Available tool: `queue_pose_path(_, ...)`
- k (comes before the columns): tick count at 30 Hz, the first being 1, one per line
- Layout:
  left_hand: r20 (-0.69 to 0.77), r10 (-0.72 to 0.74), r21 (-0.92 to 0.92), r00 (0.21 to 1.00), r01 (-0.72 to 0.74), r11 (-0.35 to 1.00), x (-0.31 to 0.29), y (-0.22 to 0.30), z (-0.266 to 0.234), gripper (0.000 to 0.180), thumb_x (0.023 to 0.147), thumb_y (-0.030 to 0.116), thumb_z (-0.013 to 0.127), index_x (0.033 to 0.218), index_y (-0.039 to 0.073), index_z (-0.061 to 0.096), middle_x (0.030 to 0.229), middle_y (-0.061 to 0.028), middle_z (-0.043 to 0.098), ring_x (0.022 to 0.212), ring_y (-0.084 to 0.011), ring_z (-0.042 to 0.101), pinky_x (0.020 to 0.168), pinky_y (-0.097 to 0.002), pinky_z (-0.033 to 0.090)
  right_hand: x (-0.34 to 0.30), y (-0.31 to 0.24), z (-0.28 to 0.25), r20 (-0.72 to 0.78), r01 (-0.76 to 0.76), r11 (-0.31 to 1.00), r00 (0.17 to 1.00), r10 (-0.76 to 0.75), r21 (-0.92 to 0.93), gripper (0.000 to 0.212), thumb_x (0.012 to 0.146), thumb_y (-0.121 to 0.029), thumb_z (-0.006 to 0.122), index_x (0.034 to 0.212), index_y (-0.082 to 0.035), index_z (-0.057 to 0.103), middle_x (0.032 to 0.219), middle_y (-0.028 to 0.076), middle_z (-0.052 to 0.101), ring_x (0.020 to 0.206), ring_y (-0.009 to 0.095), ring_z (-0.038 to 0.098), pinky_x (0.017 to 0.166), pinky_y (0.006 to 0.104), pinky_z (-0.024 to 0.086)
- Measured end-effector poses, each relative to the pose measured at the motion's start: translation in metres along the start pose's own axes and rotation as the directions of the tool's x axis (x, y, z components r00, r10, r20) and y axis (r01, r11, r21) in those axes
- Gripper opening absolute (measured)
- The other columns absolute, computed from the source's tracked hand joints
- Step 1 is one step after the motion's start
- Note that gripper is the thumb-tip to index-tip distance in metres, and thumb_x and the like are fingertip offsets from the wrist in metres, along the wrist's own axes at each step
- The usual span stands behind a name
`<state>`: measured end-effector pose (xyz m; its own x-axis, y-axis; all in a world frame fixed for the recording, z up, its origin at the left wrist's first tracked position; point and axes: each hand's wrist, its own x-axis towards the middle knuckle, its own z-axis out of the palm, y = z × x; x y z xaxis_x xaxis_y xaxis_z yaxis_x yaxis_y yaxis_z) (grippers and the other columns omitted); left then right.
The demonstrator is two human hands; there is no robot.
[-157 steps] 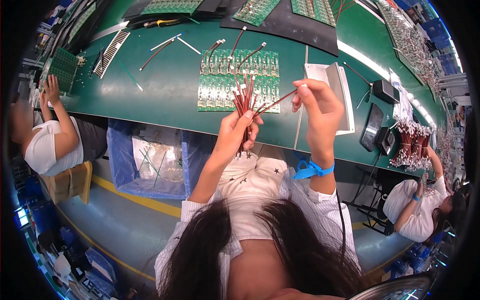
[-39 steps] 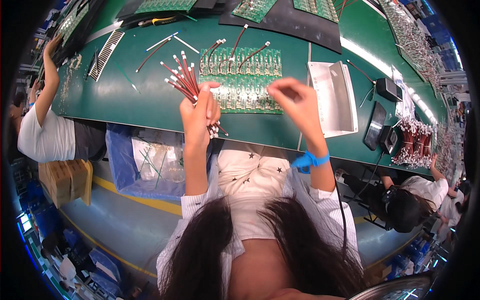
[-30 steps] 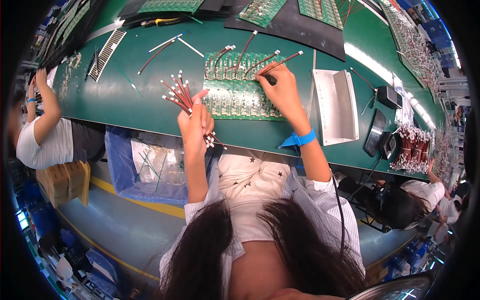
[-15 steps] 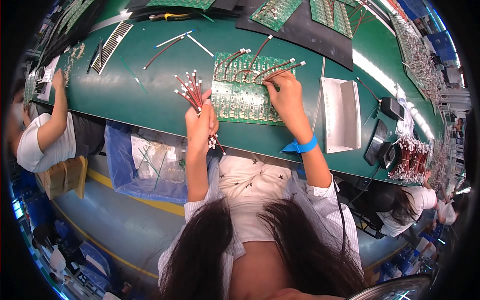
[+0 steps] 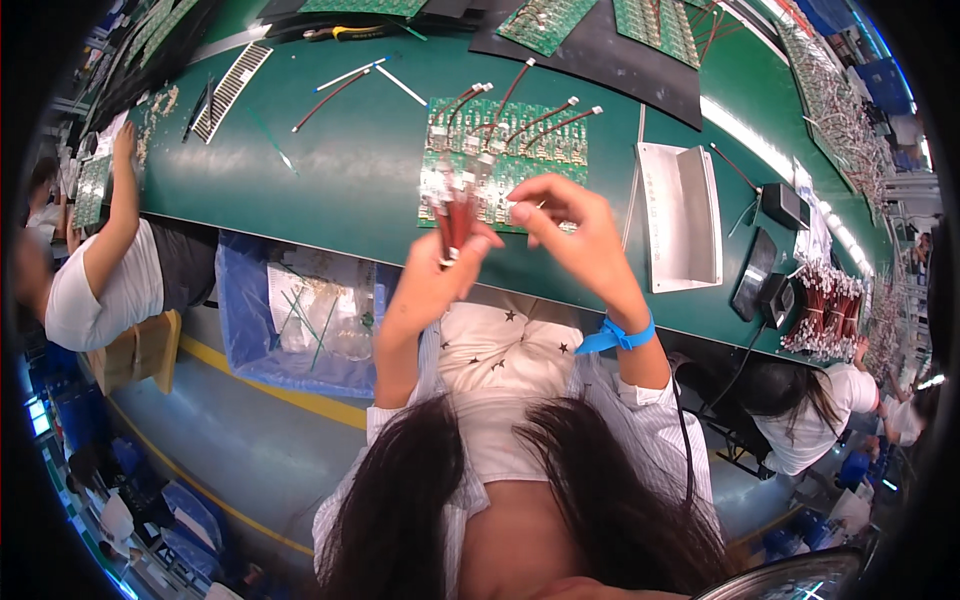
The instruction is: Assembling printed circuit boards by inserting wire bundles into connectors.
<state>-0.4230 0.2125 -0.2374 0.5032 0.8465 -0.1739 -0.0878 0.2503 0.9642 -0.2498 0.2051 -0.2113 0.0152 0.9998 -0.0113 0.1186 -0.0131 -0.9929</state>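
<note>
My left hand (image 5: 432, 277) is closed round a bundle of red and brown cables (image 5: 456, 222) with white connectors, held upright and blurred over the near left part of a green circuit board panel (image 5: 555, 155). Several dark red cables (image 5: 541, 124) stand out from the panel's far half, their white ends in the air. Just right of the bundle, my right hand (image 5: 575, 228) hovers over the panel's near edge, thumb and forefinger bent with a small gap at the tips. I make out no cable in it. A blue strap (image 5: 622, 336) circles my right wrist.
A white metal channel (image 5: 657, 220) lies to the right, past it a black phone-like device (image 5: 754, 272) and bundled cables (image 5: 826, 310). Loose cables (image 5: 330, 100) and a slotted strip (image 5: 232, 92) lie left. A blue-lined bin (image 5: 250, 335) stands below the table edge; co-workers sit either side.
My right hand has come away from the cables on the panel, back towards me. My left hand has brought the bundle rightwards over the panel, which has shifted slightly.
</note>
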Motion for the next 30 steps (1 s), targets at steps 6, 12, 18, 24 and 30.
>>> queue_pose_path(6,0.151,0.023,-0.135,0.988,-0.003,0.991,0.003,-0.01,0.019,0.026,0.09,0.023,0.041,0.079,0.001,0.05,0.05,0.0003,0.044,0.04,-0.0036,0.037,0.037,-0.018,0.028,-0.019,-0.02,-0.013,-0.046,0.051,0.982,0.997,-0.06,-0.179,0.013,0.079,-0.011,0.059,0.076,0.002,0.06,0.056,0.001,0.053,0.048,0.005,0.05,0.043,0.0179,0.037)
queue_pose_path(12,0.155,0.003,-0.284,0.988,0.041,0.958,0.009,-0.017,0.033,0.031,0.092,0.025,0.035,0.077,0.001,0.047,0.051,-0.0039,0.047,0.037,-0.0048,0.035,0.036,-0.018,0.028,-0.034,-0.034,-0.026,-0.248,0.085,0.985,0.961,-0.12,-0.149,0.011,0.081,-0.005,0.055,0.075,0.004,0.059,0.055,0.004,0.053,0.046,0.007,0.049,0.04,0.0187,0.036)
queue_pose_path(18,0.072,0.025,-0.486,0.997,0.013,0.874,0.01,-0.008,0.049,0.028,0.092,0.024,0.035,0.082,0.0,0.046,0.052,-0.0036,0.043,0.034,-0.0062,0.032,0.034,-0.0203,0.027,-0.047,-0.033,-0.036,-0.376,0.342,0.939,0.876,-0.301,0.044,0.008,0.081,0.001,0.051,0.082,0.007,0.056,0.063,0.011,0.058,0.054,0.015,0.058,0.049,0.0235,0.048)
queue_pose_path(24,-0.117,0.194,-0.654,0.974,-0.223,0.723,0.011,0.002,0.053,0.027,0.093,0.025,0.031,0.08,0.004,0.042,0.054,-0.0002,0.037,0.033,-0.0052,0.027,0.034,-0.0205,0.023,-0.079,-0.012,-0.029,-0.291,0.413,0.903,0.883,-0.367,0.114,0.009,0.083,0.003,0.048,0.088,0.009,0.053,0.071,0.015,0.06,0.063,0.02,0.061,0.058,0.0285,0.051)
queue_pose_path(30,-0.109,0.167,-0.671,0.98,-0.196,0.715,0.011,0.003,0.053,0.027,0.092,0.027,0.031,0.079,0.007,0.041,0.05,0.0019,0.033,0.033,-0.0037,0.023,0.032,-0.0189,0.021,-0.096,0.025,-0.027,-0.08,-0.063,0.921,0.992,0.101,0.386,0.011,0.083,0.003,0.048,0.091,0.009,0.053,0.073,0.012,0.06,0.07,0.017,0.06,0.065,0.0271,0.051)
